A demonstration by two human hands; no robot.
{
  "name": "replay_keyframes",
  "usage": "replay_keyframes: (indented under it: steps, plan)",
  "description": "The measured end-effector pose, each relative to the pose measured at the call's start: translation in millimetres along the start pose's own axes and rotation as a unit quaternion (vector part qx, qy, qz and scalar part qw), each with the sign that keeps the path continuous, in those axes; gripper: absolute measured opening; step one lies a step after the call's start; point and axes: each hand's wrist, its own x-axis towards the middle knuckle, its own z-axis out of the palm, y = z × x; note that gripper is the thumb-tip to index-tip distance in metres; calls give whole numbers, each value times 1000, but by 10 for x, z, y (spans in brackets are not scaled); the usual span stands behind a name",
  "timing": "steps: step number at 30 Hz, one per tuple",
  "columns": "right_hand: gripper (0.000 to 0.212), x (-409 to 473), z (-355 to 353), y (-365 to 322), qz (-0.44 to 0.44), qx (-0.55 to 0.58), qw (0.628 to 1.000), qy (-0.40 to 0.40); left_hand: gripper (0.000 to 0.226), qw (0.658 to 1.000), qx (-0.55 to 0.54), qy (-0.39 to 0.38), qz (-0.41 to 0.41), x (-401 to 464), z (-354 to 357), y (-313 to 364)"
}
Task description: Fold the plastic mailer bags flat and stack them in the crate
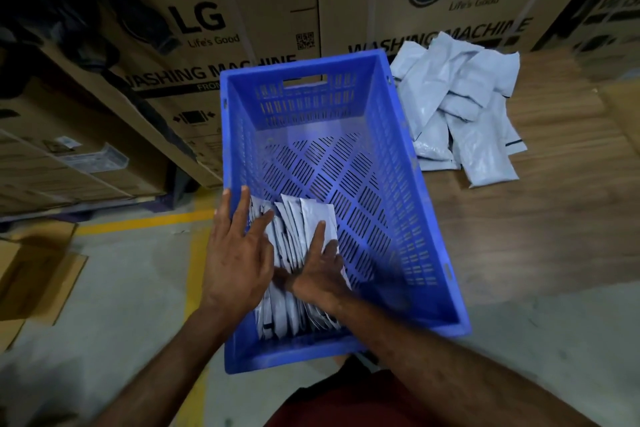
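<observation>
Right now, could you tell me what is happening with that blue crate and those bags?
A person is packing folded mailer bags into the near left corner of the blue crate. Both hands are inside it: the left hand lies flat against the stack's left side, and the right hand presses on top with straight fingers. A loose pile of bags waits on the wooden surface right of the crate.

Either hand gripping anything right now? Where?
No grip. Left hand and right hand, fingers straight, press on top of the folded bags at the crate's near-left corner.
</observation>
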Motion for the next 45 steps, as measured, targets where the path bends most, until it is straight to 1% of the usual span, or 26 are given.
replay_keyframes:
  steps: [3,5,6,8,9,12,15,16,18,20,22,25,28,30,33,35,37,40,42,44,45]
  plan:
    - [138,-7,-93,42,-13,-24,1000,-12,56,1000,18,5,3,-11,-3,11]
    - [132,-59,-211,116,-46,-53,998,-2,55,999,41,14,20,-15,-10,41]
    - [126,-99,-280,167,-75,-68,995,21,55,998,45,18,35,-13,-10,73]
    - [111,-183,-428,265,-153,-94,979,98,53,997,28,28,60,16,-6,185]
    - [103,-223,-511,306,-194,-102,965,145,52,997,12,33,67,43,3,262]
    - [86,-378,-806,387,-291,-87,917,258,52,996,-29,40,76,168,19,536]
    - [70,-528,-1115,503,-362,-64,858,358,52,993,-47,49,92,317,20,833]
    - [66,-564,-1223,557,-375,-47,844,380,53,992,-55,53,100,366,23,942]
    - [63,-590,-1460,700,-377,-32,827,417,54,989,-70,62,114,472,43,1174]
    - [64,-559,-1727,894,-349,-38,822,450,55,986,-82,72,125,598,67,1426]
    - [66,-486,-2003,1129,-312,-39,825,469,56,984,-88,79,132,750,76,1707]
    - [68,-325,-2394,1497,-267,-81,835,475,59,979,-110,88,148,990,94,2160]
    - [71,-101,-2745,1812,-240,-124,850,453,63,976,-118,85,160,1178,209,2581]
    - [71,80,-2959,1982,-227,-131,860,438,63,979,-120,67,148,1308,347,2804]
    - [79,376,-3245,2156,-217,-162,878,395,62,988,-103,37,108,1500,662,3050]
    - [83,574,-3375,2218,-201,-182,895,355,62,993,-86,23,80,1575,875,3146]
    - [84,768,-3470,2227,-197,-207,898,334,61,995,-71,21,66,1628,1084,3206]
    - [86,1025,-3564,2126,-169,-245,914,276,65,998,-41,22,46,1699,1323,3295]
    - [95,1221,-3607,2024,-161,-258,906,294,64,999,-12,28,28,1748,1438,3351]
    - [102,1449,-3610,1980,-113,-270,920,263,63,999,10,43,24,1772,1534,3374]
    - [101,1561,-3599,1997,-102,-259,926,253,63,998,21,50,25,1774,1559,3380]
